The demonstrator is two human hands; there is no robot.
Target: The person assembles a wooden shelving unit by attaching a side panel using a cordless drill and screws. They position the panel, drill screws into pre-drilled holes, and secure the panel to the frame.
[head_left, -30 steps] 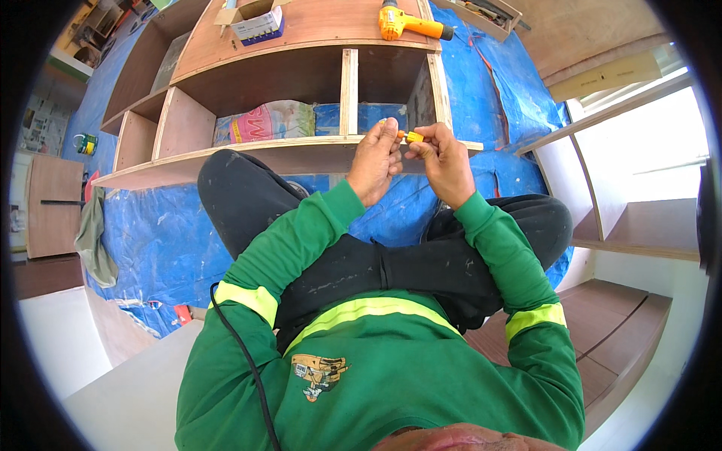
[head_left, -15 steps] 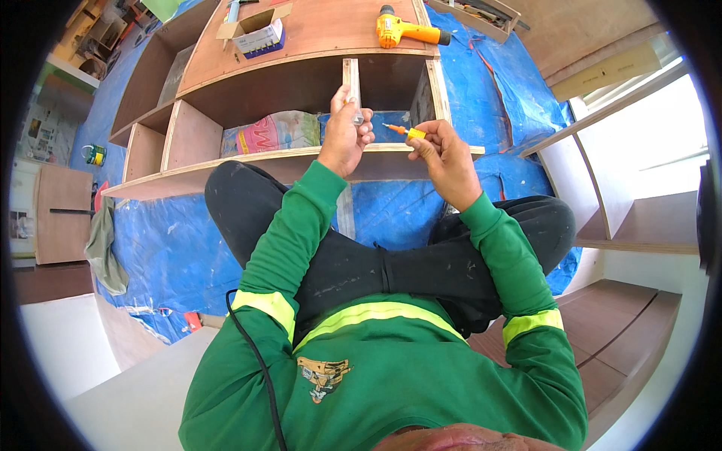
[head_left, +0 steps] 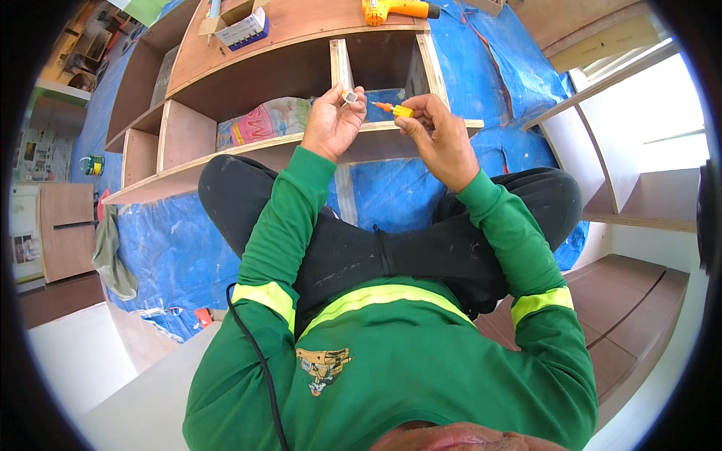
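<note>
Right fingers [head_left: 428,106] pinch a yellow-orange piece [head_left: 400,110]; left fingers [head_left: 359,107], apparently a container [head_left: 350,97].

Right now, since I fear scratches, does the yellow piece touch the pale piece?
Apart: the head view shows a gap between the yellow piece and the pale piece.

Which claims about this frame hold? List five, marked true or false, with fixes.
1. The right hand holds a yellow piece with an orange tip. True.
2. The left hand is empty. False: the left hand holds a small pale piece.
3. The two held pieces are touching. False: a gap separates them.
4. The yellow drill rests on the wooden unit. True.
5. An open box is left of the drill. True.
</note>
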